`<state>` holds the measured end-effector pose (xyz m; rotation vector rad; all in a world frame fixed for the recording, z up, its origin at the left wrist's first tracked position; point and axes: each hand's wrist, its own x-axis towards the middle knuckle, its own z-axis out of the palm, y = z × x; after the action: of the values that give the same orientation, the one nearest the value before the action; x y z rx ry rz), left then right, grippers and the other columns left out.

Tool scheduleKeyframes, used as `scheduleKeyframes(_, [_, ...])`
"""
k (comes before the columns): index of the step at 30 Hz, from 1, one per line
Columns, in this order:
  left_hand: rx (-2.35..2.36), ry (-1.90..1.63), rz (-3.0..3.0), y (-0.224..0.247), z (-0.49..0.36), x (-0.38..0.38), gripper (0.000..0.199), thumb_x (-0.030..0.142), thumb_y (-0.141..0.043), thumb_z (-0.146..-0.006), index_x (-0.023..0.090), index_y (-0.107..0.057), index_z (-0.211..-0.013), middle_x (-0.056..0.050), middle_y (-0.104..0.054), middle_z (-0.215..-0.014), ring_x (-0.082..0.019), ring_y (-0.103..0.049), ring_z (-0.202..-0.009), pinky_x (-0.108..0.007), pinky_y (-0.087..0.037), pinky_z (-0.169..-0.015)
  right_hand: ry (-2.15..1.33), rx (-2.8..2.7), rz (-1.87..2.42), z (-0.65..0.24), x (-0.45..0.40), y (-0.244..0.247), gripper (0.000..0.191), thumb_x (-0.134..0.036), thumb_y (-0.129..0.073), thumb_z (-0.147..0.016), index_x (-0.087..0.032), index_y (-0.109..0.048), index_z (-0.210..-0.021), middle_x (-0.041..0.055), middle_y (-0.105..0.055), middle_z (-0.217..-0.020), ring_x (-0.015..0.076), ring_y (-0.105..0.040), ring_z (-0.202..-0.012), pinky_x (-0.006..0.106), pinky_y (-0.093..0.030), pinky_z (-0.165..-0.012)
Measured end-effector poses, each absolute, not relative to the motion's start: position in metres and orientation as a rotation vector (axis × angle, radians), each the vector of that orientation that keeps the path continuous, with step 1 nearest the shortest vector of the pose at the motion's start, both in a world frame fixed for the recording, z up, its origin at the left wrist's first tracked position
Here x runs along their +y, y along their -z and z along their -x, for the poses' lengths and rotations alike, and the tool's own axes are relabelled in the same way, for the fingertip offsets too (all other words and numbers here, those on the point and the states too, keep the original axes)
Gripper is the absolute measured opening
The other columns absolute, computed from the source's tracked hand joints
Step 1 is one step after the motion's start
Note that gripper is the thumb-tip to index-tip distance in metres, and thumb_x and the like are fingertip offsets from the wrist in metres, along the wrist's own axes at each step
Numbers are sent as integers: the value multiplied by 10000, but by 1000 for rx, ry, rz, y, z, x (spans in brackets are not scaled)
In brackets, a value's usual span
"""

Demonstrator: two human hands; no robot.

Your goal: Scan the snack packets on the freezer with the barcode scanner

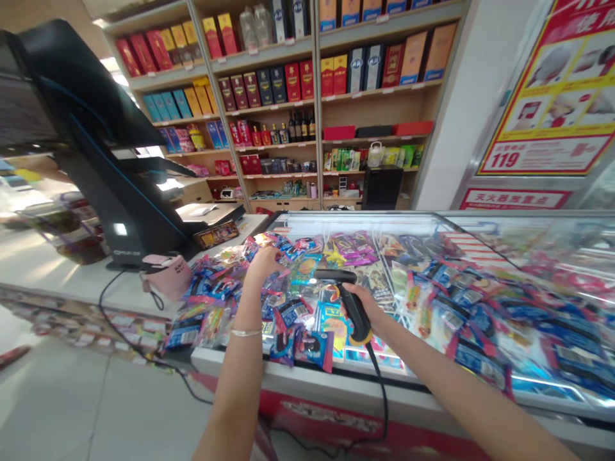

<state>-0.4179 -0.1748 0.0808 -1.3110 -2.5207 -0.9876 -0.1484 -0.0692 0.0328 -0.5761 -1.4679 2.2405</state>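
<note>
My right hand [361,306] is wrapped round the handle of a black and yellow barcode scanner [356,314], its head pointing left over the glass freezer top. A black cable hangs down from its base. My left hand [266,261], with a thin bracelet at the wrist, reaches into the pile of small blue and pink snack packets [216,282] at the left. Its fingertips are bent among the packets, and what they hold, if anything, is hidden. More packets [293,312] lie between my arms near the front edge.
Another heap of packets [471,307] covers the right side of the glass. A pink cup [168,276], a propped phone [217,235] and a black register terminal [129,192] stand at left. Behind are shelves [269,105] of boxes and bottles.
</note>
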Motion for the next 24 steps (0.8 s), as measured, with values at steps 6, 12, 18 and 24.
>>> scheduleKeyframes(6, [-2454, 1407, 1153, -37, 376, -124, 264, 319, -677, -729, 178, -715, -950, -11, -625, -787, -139, -564, -706, -252, -450, -700, -2197, -1303, 575, 149, -62, -33, 269, -396, -613, -755, -134, -668, -736, 32, -603, -479, 115, -521, -369, 197, -429, -359])
scheduleKeyframes(12, [-2365, 1473, 1417, -21, 365, -123, 348, 243, -710, -717, 207, -669, -1060, -48, -677, -1038, -179, -626, -924, -285, -472, -850, -2121, -1295, 580, 151, -54, -30, 257, -392, -653, -731, -137, -667, -705, 63, -667, -594, 119, -539, -370, 217, -443, -354])
scheduleKeyframes(18, [-2384, 1465, 1567, -25, 357, -123, 521, 243, -709, -707, 242, -612, -1219, -6, -717, -978, -189, -655, -872, -281, -502, -796, -2086, -1415, 497, 152, -51, -22, 317, -450, -670, -730, -134, -691, -750, 61, -666, -569, 126, -543, -374, 220, -432, -351])
scheduleKeyframes(24, [-2372, 1423, 1566, -30, 350, -123, 359, 247, -708, -715, 221, -707, -1073, 5, -729, -847, -168, -660, -768, -248, -497, -733, -2070, -1439, 465, 152, -52, -22, 332, -468, -688, -708, -136, -679, -723, 56, -662, -557, 124, -543, -371, 218, -432, -357])
